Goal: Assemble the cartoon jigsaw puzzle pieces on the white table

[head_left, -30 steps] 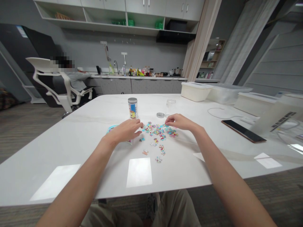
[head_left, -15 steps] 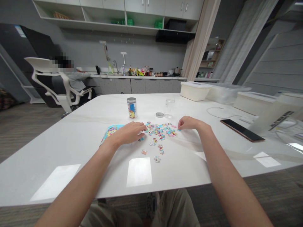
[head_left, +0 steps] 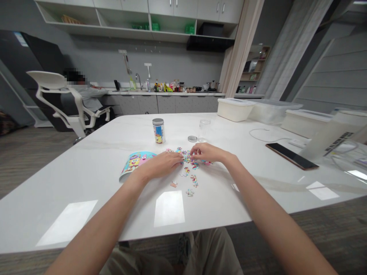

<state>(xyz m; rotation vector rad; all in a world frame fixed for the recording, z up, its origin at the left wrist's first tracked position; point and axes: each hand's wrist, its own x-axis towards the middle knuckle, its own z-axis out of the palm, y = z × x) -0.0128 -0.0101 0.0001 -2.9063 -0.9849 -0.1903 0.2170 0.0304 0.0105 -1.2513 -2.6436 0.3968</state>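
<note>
Several small, colourful jigsaw puzzle pieces (head_left: pixel 187 156) lie in a loose heap on the white table (head_left: pixel 86 160). My left hand (head_left: pixel 169 162) rests palm down at the heap's left side, fingers stretched over its edge. Across from it, my right hand (head_left: pixel 205 152) reaches into the heap with curved fingers slightly apart; no piece shows between them. A few pieces (head_left: pixel 194 180) lie separately nearer to me. Beside my left forearm is a curled cartoon picture sheet (head_left: pixel 133 162), partly covered by that hand.
Behind the heap stand a lidded jar (head_left: pixel 158 130) with a cartoon label, a clear jar (head_left: pixel 204 130) and a round metal lid (head_left: pixel 192 139). To the right are a phone (head_left: pixel 291 156), a white cable and storage boxes (head_left: pixel 236 109). A person sits in a white chair (head_left: pixel 76 103) at far left.
My right hand has moved left from the heap's right edge into the pieces. My left hand has shifted slightly right and down, showing more of the picture sheet.
</note>
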